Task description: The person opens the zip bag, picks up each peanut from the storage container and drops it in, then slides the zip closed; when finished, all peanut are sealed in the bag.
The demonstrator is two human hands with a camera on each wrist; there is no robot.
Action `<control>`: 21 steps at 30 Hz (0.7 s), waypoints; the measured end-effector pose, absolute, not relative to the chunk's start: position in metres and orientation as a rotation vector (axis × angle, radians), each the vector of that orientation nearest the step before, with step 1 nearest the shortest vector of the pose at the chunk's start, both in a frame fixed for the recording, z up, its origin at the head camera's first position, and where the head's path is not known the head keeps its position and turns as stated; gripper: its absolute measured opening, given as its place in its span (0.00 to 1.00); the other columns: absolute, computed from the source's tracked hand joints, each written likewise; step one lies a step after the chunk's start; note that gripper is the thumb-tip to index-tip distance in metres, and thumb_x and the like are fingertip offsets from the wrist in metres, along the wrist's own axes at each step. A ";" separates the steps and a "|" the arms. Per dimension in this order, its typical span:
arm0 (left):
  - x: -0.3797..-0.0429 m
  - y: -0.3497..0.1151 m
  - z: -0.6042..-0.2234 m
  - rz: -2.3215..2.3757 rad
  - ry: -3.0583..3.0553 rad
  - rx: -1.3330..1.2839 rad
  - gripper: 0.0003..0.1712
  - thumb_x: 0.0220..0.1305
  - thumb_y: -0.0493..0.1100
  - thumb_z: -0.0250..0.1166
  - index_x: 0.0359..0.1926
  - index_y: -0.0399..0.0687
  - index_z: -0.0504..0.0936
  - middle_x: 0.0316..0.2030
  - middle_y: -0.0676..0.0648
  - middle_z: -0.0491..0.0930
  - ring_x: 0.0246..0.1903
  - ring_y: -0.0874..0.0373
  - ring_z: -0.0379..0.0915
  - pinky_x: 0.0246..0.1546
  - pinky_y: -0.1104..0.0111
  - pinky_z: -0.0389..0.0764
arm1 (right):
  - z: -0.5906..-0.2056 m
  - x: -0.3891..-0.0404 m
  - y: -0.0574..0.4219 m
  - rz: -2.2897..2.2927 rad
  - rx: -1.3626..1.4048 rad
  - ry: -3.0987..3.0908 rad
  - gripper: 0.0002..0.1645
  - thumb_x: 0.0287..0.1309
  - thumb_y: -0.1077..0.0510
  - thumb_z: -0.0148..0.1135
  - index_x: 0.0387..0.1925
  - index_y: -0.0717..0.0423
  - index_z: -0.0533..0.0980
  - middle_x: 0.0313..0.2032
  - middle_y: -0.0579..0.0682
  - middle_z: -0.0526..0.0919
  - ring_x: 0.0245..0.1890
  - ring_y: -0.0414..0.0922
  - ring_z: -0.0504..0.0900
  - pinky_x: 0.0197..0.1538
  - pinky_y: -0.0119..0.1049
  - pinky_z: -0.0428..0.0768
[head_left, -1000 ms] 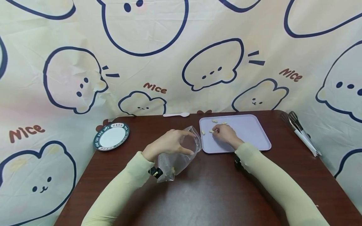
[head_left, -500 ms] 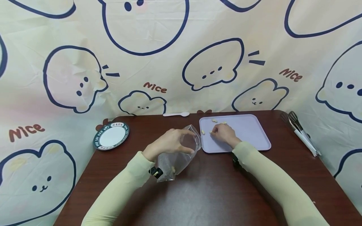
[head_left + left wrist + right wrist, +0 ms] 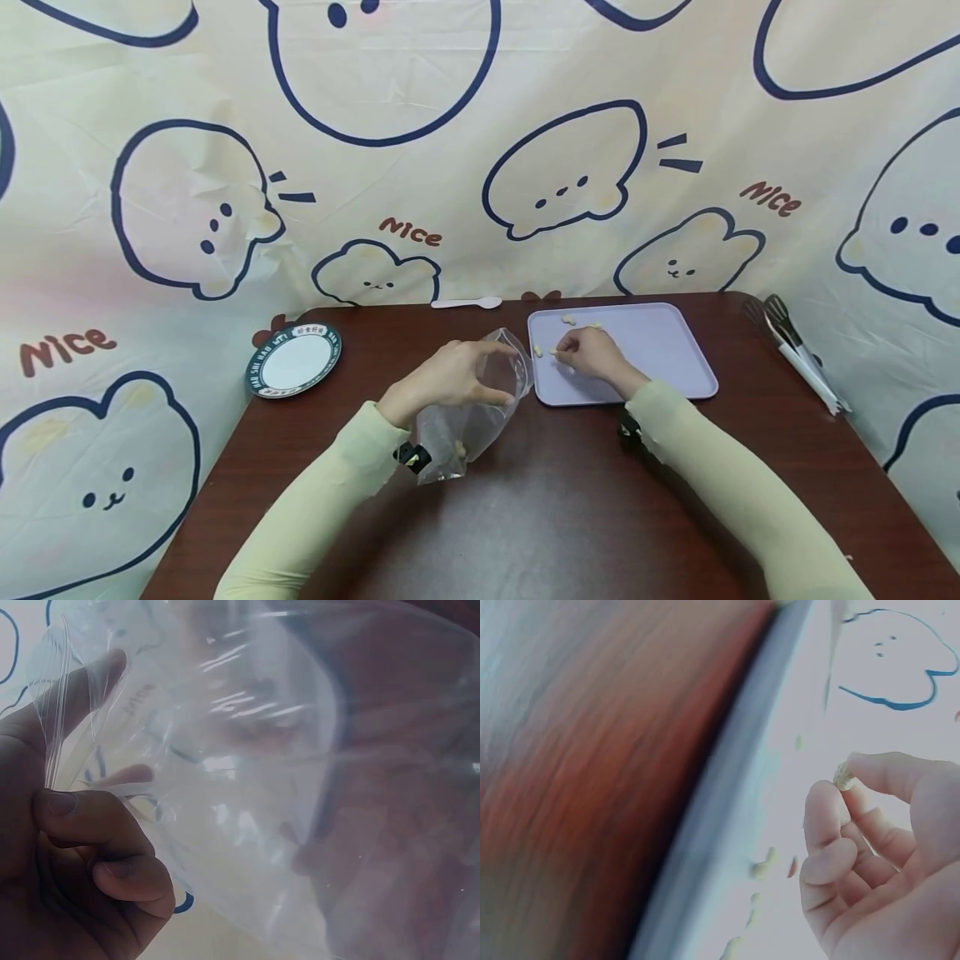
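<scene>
My left hand (image 3: 446, 375) grips a clear plastic zip bag (image 3: 480, 429) by its mouth, with thumb and forefinger spread and the mouth gaping toward the tray. In the left wrist view the curled fingers (image 3: 124, 877) hold the bag's ridged edge. Something pale lies in the bottom of the bag. Over the left part of the lilac tray (image 3: 663, 362), my right hand (image 3: 596, 354) pinches a peanut (image 3: 844, 778) in its shell between thumb and forefinger. Several other peanuts (image 3: 568, 320) lie on the tray, one near its left rim.
A white plate with a green rim (image 3: 294, 362) is at the table's left edge. A white spoon (image 3: 468, 302) lies along the back edge. White-handled utensils, one a whisk (image 3: 782, 315), lie at the right edge. Patterned cloth hangs behind the brown table (image 3: 540, 517).
My right hand has picked the peanut up from the tray and shifted slightly left with it. The left hand and the bag stay almost where they were.
</scene>
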State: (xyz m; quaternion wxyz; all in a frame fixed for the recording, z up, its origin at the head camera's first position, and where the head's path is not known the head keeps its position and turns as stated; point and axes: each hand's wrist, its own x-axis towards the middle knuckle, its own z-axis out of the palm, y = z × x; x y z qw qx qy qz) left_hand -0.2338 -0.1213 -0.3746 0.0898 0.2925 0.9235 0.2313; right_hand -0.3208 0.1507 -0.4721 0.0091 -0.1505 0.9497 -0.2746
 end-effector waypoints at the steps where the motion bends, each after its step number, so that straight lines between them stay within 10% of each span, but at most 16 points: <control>1: -0.234 -0.121 -0.375 0.689 2.748 0.865 0.43 0.51 0.63 0.76 0.67 0.60 0.74 0.16 0.54 0.65 0.13 0.63 0.60 0.19 0.70 0.69 | -0.469 -0.318 0.150 -0.902 -0.483 2.947 0.07 0.59 0.53 0.67 0.34 0.52 0.85 0.29 0.47 0.87 0.29 0.42 0.80 0.35 0.36 0.76; 21: -0.235 -0.120 -0.375 0.700 2.759 0.855 0.44 0.50 0.62 0.76 0.67 0.57 0.73 0.18 0.54 0.67 0.15 0.63 0.60 0.20 0.69 0.69 | -0.410 -0.269 0.138 -1.284 -0.691 2.727 0.05 0.60 0.52 0.69 0.36 0.47 0.84 0.28 0.45 0.85 0.27 0.42 0.81 0.31 0.37 0.77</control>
